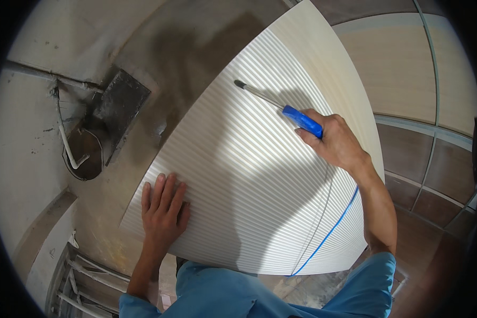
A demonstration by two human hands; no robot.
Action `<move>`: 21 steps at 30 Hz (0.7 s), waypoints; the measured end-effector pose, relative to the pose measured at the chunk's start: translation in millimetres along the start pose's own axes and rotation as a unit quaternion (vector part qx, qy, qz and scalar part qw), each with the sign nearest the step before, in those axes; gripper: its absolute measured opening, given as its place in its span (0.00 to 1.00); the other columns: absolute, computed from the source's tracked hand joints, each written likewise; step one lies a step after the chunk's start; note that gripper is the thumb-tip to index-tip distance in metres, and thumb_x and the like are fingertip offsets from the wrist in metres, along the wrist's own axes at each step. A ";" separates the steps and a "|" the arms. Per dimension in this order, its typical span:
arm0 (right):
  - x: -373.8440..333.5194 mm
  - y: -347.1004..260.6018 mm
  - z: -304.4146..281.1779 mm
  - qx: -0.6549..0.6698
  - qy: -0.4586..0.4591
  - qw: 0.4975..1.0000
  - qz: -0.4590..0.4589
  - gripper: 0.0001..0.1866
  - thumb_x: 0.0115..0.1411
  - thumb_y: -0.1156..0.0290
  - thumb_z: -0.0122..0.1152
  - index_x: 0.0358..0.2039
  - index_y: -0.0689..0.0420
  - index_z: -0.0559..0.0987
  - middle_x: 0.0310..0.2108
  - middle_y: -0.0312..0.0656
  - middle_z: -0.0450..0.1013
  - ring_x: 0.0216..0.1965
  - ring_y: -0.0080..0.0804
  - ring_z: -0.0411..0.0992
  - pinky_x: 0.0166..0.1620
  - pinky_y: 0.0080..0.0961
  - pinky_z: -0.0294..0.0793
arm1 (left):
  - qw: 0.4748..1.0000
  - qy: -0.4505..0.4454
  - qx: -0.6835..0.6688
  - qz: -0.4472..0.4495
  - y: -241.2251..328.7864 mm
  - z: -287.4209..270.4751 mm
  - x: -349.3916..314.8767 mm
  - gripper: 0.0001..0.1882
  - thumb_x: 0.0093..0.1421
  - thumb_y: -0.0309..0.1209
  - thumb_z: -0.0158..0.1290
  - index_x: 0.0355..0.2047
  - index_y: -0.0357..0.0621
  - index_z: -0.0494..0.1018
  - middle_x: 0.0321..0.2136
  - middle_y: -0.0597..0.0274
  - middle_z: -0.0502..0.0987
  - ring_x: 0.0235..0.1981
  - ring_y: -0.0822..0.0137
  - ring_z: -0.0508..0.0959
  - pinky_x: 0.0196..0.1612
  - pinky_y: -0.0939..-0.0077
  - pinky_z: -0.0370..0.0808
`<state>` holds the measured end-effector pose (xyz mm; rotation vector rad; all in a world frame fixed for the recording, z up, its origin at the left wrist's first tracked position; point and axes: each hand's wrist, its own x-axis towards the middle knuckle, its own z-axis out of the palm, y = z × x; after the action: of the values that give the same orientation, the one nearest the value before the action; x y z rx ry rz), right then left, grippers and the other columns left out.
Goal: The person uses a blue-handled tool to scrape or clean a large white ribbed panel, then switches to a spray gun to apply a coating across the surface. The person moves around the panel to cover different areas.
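Observation:
A large white ribbed panel (206, 159) spans the middle of the head view, with a smooth pale strip along its right side. My left hand (164, 209) lies on the panel near its lower left edge, fingers stretched out. Over the upper right of the ribs, my right hand (331, 138) is closed around the blue handle of a tool (302, 122). The tool has a slim metal shaft and a thicker dark tip, pointing up and left above the ribs; whether the tip touches them I cannot tell. A blue cord (326, 238) runs down from behind my right forearm.
At the left, a dark box-like part (124, 100) and a round opening with a white pipe (82, 153) stand by the wall. A metal ladder-like frame (85, 286) is at the lower left. Pale boards in a metal grid (434, 69) lie at the right.

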<state>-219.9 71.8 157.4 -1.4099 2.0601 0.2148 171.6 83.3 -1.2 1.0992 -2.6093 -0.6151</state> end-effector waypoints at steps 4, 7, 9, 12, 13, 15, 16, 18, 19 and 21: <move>-17.5 0.3 8.8 -0.010 0.020 0.999 -0.049 0.17 0.65 0.68 0.63 0.52 0.59 0.79 0.21 0.51 0.76 0.23 0.47 0.78 0.32 0.39 0.76 | 1.000 0.000 -0.010 -0.018 -1.1 -0.5 0.6 0.24 0.60 0.35 0.60 0.57 0.45 0.77 0.63 0.52 0.73 0.68 0.52 0.67 0.72 0.46 0.54; -17.1 -1.9 14.6 -0.013 0.034 0.998 -0.058 0.16 0.65 0.69 0.63 0.52 0.59 0.79 0.21 0.52 0.75 0.22 0.48 0.77 0.32 0.40 0.76 | 1.000 0.010 0.000 -0.009 0.3 0.7 -0.1 0.23 0.61 0.35 0.59 0.56 0.45 0.77 0.63 0.51 0.73 0.68 0.53 0.67 0.72 0.46 0.55; -9.0 -2.9 14.5 -0.001 0.026 0.999 -0.043 0.16 0.65 0.68 0.63 0.51 0.59 0.79 0.21 0.53 0.75 0.23 0.48 0.78 0.33 0.41 0.77 | 1.000 0.008 -0.002 -0.009 1.2 0.5 -0.3 0.23 0.61 0.35 0.59 0.56 0.45 0.77 0.63 0.52 0.73 0.68 0.53 0.67 0.71 0.47 0.55; -2.3 -2.2 10.5 0.024 0.043 0.995 -0.087 0.15 0.65 0.68 0.63 0.50 0.59 0.79 0.20 0.53 0.75 0.22 0.48 0.77 0.32 0.40 0.77 | 1.000 0.007 -0.001 -0.008 1.2 -0.9 -0.5 0.23 0.61 0.35 0.59 0.57 0.46 0.77 0.63 0.52 0.73 0.68 0.54 0.67 0.71 0.47 0.56; -4.5 -1.1 9.6 0.014 0.041 0.995 -0.085 0.15 0.64 0.68 0.63 0.51 0.58 0.79 0.20 0.52 0.75 0.22 0.48 0.77 0.32 0.39 0.77 | 1.000 0.011 -0.005 -0.012 0.7 -1.1 -0.5 0.23 0.61 0.35 0.59 0.57 0.46 0.77 0.63 0.53 0.73 0.68 0.54 0.67 0.71 0.47 0.56; -17.7 1.4 10.4 -0.017 0.009 1.000 -0.013 0.16 0.64 0.69 0.64 0.51 0.58 0.79 0.21 0.52 0.76 0.23 0.48 0.78 0.32 0.39 0.77 | 1.000 0.012 0.001 -0.009 -0.1 -0.5 -0.4 0.23 0.61 0.35 0.58 0.57 0.46 0.77 0.63 0.53 0.73 0.68 0.55 0.67 0.71 0.47 0.56; -26.8 2.7 12.1 -0.019 -0.003 1.000 -0.002 0.16 0.64 0.69 0.64 0.51 0.58 0.79 0.22 0.52 0.76 0.23 0.49 0.78 0.32 0.39 0.78 | 1.000 0.012 -0.001 -0.017 -0.2 0.4 -0.4 0.23 0.61 0.35 0.58 0.57 0.46 0.77 0.63 0.53 0.73 0.68 0.55 0.67 0.71 0.47 0.56; -42.6 4.4 18.0 -0.017 0.030 0.998 -0.054 0.16 0.63 0.69 0.64 0.51 0.58 0.79 0.22 0.52 0.76 0.23 0.49 0.78 0.33 0.39 0.78 | 0.999 0.019 -0.018 -0.019 0.7 2.4 -0.4 0.25 0.57 0.31 0.61 0.57 0.45 0.76 0.64 0.52 0.71 0.69 0.52 0.66 0.72 0.46 0.54; -45.1 4.7 21.0 -0.023 0.026 0.999 -0.040 0.17 0.63 0.69 0.64 0.51 0.59 0.79 0.22 0.51 0.76 0.24 0.49 0.78 0.33 0.39 0.78 | 0.999 0.019 -0.025 -0.019 1.9 3.4 -0.6 0.26 0.55 0.29 0.62 0.57 0.44 0.76 0.65 0.51 0.71 0.70 0.51 0.65 0.73 0.46 0.53; -41.4 3.5 26.0 -0.006 0.032 0.998 -0.058 0.17 0.63 0.69 0.64 0.51 0.59 0.79 0.23 0.52 0.77 0.24 0.48 0.79 0.33 0.39 0.78 | 0.999 0.018 -0.027 -0.027 4.0 3.9 -0.6 0.27 0.56 0.29 0.62 0.57 0.45 0.76 0.65 0.52 0.70 0.70 0.52 0.65 0.73 0.46 0.53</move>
<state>-202.9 117.7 159.9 -1.5563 2.0234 0.1353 168.1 87.4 -2.8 1.1566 -2.5235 -0.6672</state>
